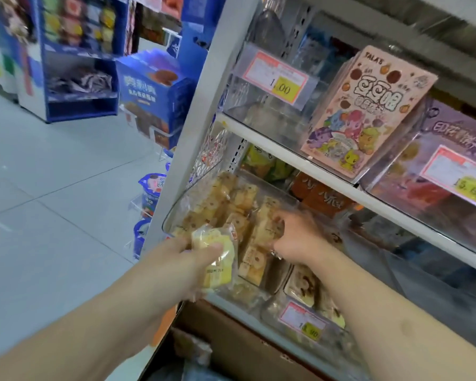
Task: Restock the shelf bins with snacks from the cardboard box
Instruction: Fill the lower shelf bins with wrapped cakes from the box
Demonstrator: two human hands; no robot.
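My left hand (195,259) grips a clear packet of yellow snacks (217,257) just in front of a clear shelf bin (173,213) on the middle shelf. That bin holds several similar yellow-brown snack packets (231,204). My right hand (297,237) reaches into the bin with curled fingers on one of the packets; blur hides the exact grip. The brown cardboard box (231,342) stands below the shelf at the bottom of the view, with packets inside.
A pink cartoon snack box (368,111) leans in a bin on the upper shelf, next to a purple one (451,149). Price tags (280,78) hang on the bin fronts. Blue display stands (80,59) stand on the tiled aisle floor to the left.
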